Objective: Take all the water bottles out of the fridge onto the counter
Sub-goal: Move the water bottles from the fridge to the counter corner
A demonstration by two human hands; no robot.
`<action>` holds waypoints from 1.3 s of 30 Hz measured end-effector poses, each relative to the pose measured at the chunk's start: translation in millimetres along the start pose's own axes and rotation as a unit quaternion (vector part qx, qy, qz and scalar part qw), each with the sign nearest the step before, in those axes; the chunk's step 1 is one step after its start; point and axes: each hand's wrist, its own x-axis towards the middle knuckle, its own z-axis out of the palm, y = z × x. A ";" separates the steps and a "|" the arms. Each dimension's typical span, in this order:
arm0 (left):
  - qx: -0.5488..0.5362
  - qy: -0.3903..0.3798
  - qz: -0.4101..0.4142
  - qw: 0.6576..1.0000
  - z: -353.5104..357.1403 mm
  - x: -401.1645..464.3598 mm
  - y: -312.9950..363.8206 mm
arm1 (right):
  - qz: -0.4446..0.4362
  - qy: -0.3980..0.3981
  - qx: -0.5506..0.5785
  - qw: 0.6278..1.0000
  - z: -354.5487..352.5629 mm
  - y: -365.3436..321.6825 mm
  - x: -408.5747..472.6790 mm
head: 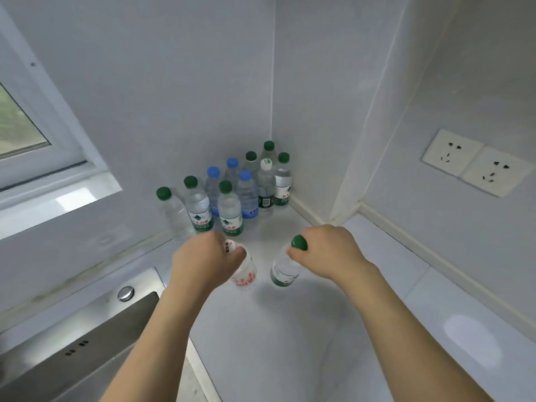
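Bottles are being held one in each hand just above the counter (290,329), on the near side of the cluster standing in the wall corner (272,132). The left hand (200,262) is being kept curled round the neck of a red-labelled bottle (245,275) with a white cap, and the right hand (327,250) is being kept curled round the neck of a green-capped bottle (284,271); whether either base is touching the counter cannot be told. Both bottles are being held tilted, so one could be tipped over if released before standing flat, and the nearest standing bottles could be knocked like skittles if the hands are pushed further toward the corner. Counted toward the corner, ten standing bottles are being seen: six with green caps, three with blue, one with white. The sink (87,343) is lying to the near left of the corner, where a rolling bottle could be lost.
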 end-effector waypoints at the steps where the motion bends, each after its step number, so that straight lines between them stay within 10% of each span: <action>1: 0.005 0.001 -0.005 1.000 -0.6 10.1 -10.4 | -0.015 -0.006 -0.006 1.000 1.6 -9.4 15.0; 18: 0.015 0.004 -0.071 0.997 -2.2 84.0 -117.7 | -0.168 -0.042 -0.104 0.979 31.1 -136.1 172.5; 39: 0.010 0.015 -0.039 0.999 0.6 127.2 -125.6 | -0.080 -0.099 -0.082 0.988 46.5 -164.4 208.0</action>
